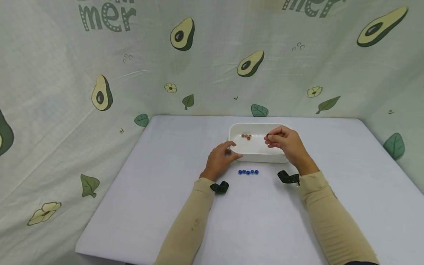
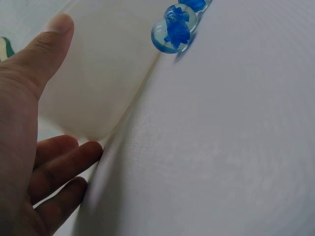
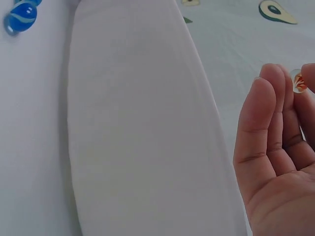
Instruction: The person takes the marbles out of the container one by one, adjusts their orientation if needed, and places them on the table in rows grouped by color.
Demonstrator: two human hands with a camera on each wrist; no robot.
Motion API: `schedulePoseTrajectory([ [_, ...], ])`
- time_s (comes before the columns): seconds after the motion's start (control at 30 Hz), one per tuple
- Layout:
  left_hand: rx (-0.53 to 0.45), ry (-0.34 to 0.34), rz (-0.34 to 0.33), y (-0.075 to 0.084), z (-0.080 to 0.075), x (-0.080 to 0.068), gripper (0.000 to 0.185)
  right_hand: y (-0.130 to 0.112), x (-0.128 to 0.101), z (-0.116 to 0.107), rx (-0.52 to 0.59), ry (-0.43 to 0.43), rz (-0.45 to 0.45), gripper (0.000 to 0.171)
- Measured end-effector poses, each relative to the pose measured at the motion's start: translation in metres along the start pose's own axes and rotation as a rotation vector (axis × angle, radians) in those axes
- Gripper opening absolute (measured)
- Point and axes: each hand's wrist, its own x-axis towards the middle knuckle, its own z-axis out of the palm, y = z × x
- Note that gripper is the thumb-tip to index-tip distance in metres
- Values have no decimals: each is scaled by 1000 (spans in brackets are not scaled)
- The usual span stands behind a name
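Covering the whole surface is a white table (image 1: 165,206), and toward its twelve o'clock side sits a white tray (image 1: 255,157). The left hand (image 1: 220,159) rests relaxed and open against the tray's near corner, at about eight o'clock of it. The right hand (image 1: 285,141) hovers over the tray's three o'clock end, fingertips pinching an orange marble (image 3: 299,81). Three more orange marbles (image 1: 246,136) lie inside at eleven o'clock; five blue marbles (image 1: 248,172) line up at six o'clock. The glass looks hard, smooth, light and prone to roll, so a fingertip pinch across its middle suits.
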Motion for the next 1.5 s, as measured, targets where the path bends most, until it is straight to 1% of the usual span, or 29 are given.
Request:
schedulePoseTrajectory([
  [0.23, 17, 13, -7, -2, 2, 1, 51, 1, -9, -2, 0, -11, -12, 20],
  [0.37, 13, 9, -6, -2, 2, 1, 51, 0, -16, -8, 14, -13, -11, 23],
  [0.47, 14, 2, -10, -2, 1, 1, 51, -1, -23, -13, 16, -19, -11, 21],
  [0.5, 15, 3, -9, -1, 1, 1, 51, -1, -25, -15, 34, -24, -9, 19],
  [0.63, 16, 15, -7, 2, 0, 0, 51, -1, -34, -24, 175, -48, -7, 11],
  [0.73, 13, 17, -14, 4, 1, 0, 51, -1, -38, -29, 262, -71, -8, 11],
  [0.87, 9, 1, -33, 5, 2, 0, 50, -1, -45, -35, 285, -110, -5, 12],
  [0.93, 9, -1, -33, 5, 2, 0, 51, -1, -49, -37, 271, -134, -3, 12],
  [1.0, 11, 2, -21, 5, 2, 1, 51, -1, -52, -40, 223, -153, -2, 11],
  [1.2, 1, 21, 21, 4, -1, 2, 51, 0, -57, -43, 44, -246, 19, 10],
  [1.37, 1, 15, 18, 5, -2, 1, 51, 7, -59, -44, -74, -304, 64, 13],
  [1.5, 4, 12, 17, 5, -1, -1, 50, 14, -59, -42, -126, -322, 118, 19],
])
